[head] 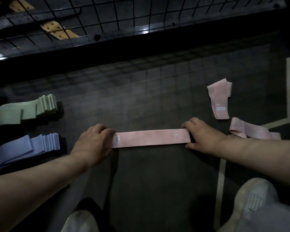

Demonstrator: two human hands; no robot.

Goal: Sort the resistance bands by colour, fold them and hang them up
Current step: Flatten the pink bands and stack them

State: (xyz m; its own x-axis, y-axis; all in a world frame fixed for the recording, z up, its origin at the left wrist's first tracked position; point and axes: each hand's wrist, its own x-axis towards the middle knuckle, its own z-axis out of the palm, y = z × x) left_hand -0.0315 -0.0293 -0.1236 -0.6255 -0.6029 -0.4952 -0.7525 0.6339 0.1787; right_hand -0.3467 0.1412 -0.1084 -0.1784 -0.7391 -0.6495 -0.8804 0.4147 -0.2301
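both hands (94, 141) (197, 134) gripping flat pink band (151, 138) ends

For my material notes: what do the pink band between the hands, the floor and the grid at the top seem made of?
The pink band looks like woven elastic fabric: matte, lying flat, with white printed lettering. The floor is probably rubber matting: dark, matte, with a faint square pattern. The grid is likely dark-coated metal wire: thin, straight, crossing bars.
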